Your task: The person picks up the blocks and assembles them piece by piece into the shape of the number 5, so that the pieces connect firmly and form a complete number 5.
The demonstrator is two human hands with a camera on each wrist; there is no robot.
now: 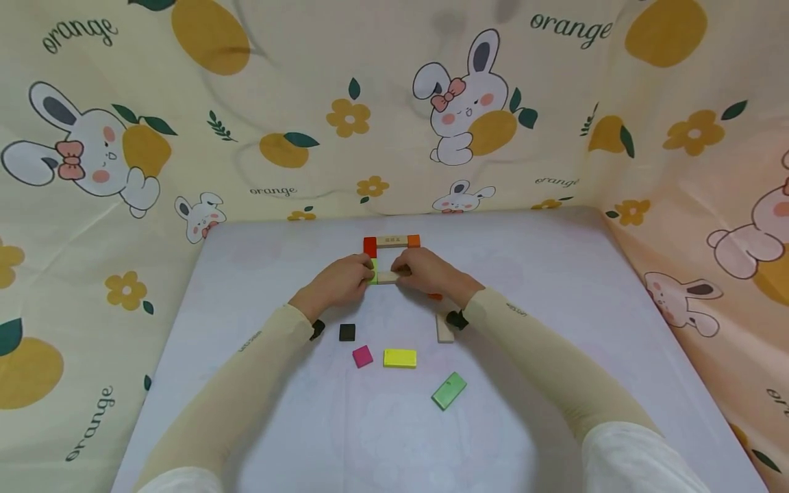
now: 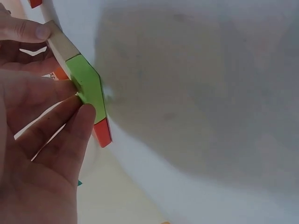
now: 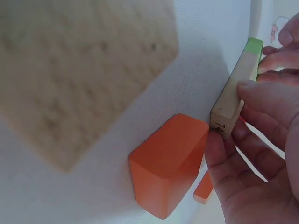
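My left hand pinches a light green block at its side with the fingertips. Against the end of that block lies a plain wooden block, its near end printed with dark marks. My right hand grips this wooden block, thumb on one face and fingers on the opposite side. Behind the green block a red block continues the row. A printed wooden block runs from the red one to an orange block at the back right corner.
Under the right wrist lies another orange block. Nearer are a wooden block, a black block, a magenta block, a yellow block and a green block. Printed cloth hangs behind the white table.
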